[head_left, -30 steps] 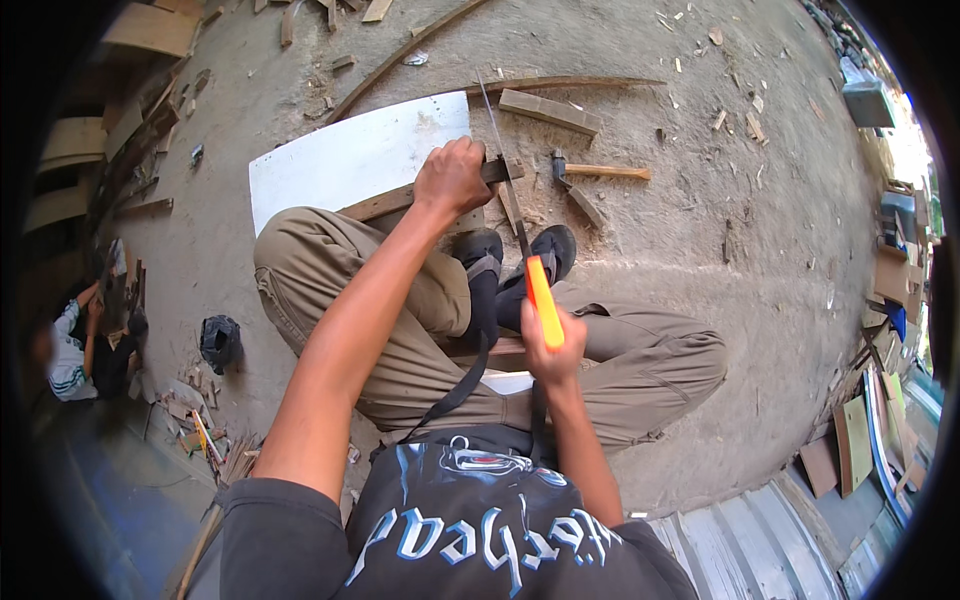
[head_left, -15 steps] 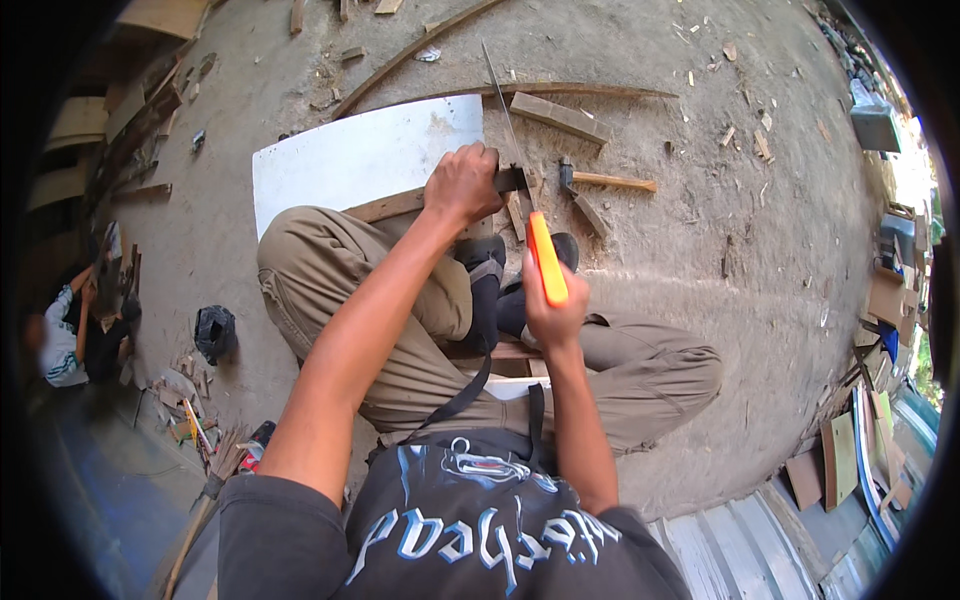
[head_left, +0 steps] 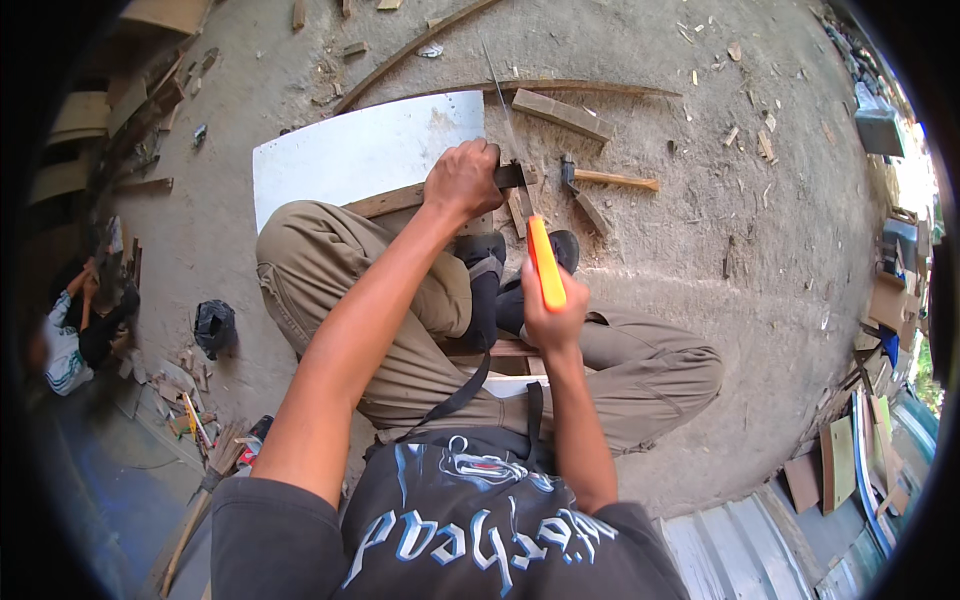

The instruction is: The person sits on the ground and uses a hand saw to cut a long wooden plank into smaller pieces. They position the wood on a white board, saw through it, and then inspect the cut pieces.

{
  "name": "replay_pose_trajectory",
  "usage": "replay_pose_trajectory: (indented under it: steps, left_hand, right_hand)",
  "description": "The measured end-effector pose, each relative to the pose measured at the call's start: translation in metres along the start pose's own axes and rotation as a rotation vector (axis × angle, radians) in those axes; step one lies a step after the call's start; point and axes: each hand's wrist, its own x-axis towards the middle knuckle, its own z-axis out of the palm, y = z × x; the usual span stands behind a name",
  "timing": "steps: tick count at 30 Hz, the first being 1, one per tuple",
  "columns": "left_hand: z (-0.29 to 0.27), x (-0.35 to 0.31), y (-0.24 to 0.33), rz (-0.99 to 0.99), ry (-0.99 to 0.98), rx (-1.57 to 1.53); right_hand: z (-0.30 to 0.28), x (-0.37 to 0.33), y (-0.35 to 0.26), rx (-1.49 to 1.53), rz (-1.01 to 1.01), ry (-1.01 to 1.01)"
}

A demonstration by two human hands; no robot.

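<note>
My left hand (head_left: 463, 180) is closed on a wooden strip (head_left: 385, 203). A dark section (head_left: 509, 176) of the piece sticks out past its knuckles. In my right hand (head_left: 557, 322) is a handsaw by its orange and yellow handle (head_left: 545, 262). The saw's thin blade (head_left: 528, 200) points away from me and crosses the piece just right of my left hand. Beneath the strip lies a white board (head_left: 370, 140) with a curved far edge. My shod feet are close below the strip; whether they press on it is hidden.
Right of the saw lie a hammer (head_left: 615, 180) and a wood offcut (head_left: 563, 116). A long curved strip (head_left: 590, 87) lies beyond the blade. A black bag (head_left: 214, 328) sits at left, near another person (head_left: 70, 345). Boards (head_left: 840, 460) lean at the right.
The saw and my right hand have shifted slightly toward me. My left hand keeps its hold in the same place.
</note>
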Motion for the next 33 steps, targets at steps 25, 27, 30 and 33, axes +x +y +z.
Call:
replay_pose_trajectory:
  steps: [25,27,30,33]
  left_hand:
    - [0.011,-0.003,-0.011,-0.010,0.017,0.018]
    - [0.008,0.000,-0.008,0.000,0.020,0.010]
    - [0.003,0.000,0.000,-0.022,-0.006,-0.013]
    - [0.005,0.000,-0.004,-0.043,-0.018,-0.004]
  right_hand:
    - [-0.049,-0.104,-0.016,-0.028,0.032,-0.024]
    - [-0.023,-0.050,-0.008,0.005,-0.010,0.026]
    - [0.003,0.004,-0.007,0.010,0.006,0.023]
    - [-0.008,-0.028,0.002,-0.005,-0.064,0.006]
